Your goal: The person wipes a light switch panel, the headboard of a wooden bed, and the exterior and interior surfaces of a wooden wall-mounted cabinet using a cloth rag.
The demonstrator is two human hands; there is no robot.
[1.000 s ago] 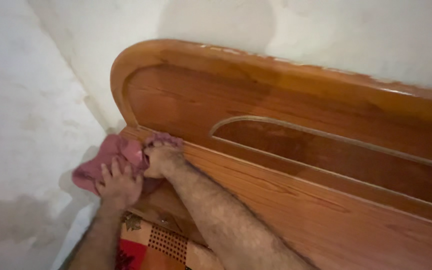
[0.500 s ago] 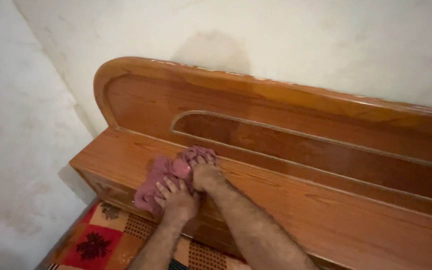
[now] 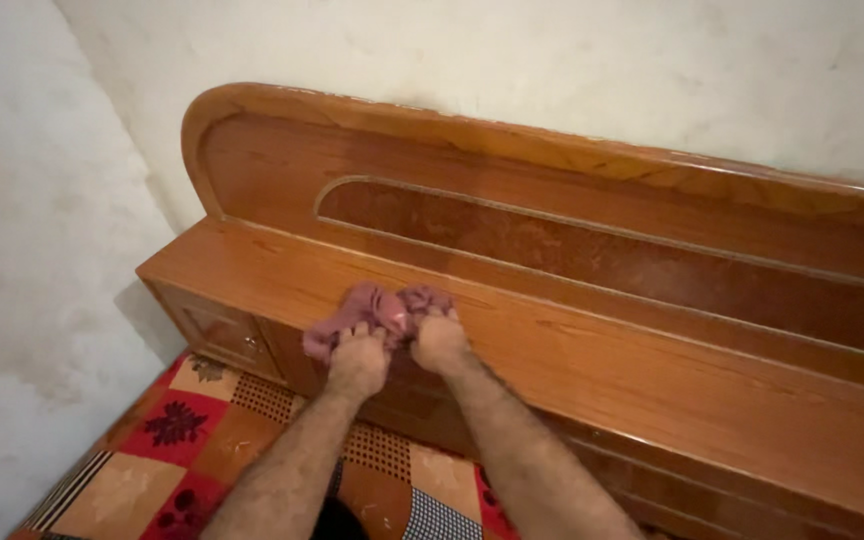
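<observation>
A crumpled pink cloth (image 3: pixel 372 310) lies on the flat shelf of a glossy wooden headboard (image 3: pixel 592 230). My left hand (image 3: pixel 357 362) grips the cloth's near left part, fingers curled over it. My right hand (image 3: pixel 439 340) is closed on the cloth's right part, pressing it down on the shelf top. Both hands sit side by side, almost touching, at the shelf's front edge (image 3: pixel 572 400).
A patterned red, orange and cream bedspread (image 3: pixel 182 450) lies below the shelf. White plaster walls (image 3: pixel 42 220) meet in a corner at the headboard's left end. The headboard's raised curved back stands behind the shelf, running off to the right.
Both hands have slid the cloth rightward along the shelf, away from the left corner. The left hand's fingers, spread flat before, are now curled on the cloth.
</observation>
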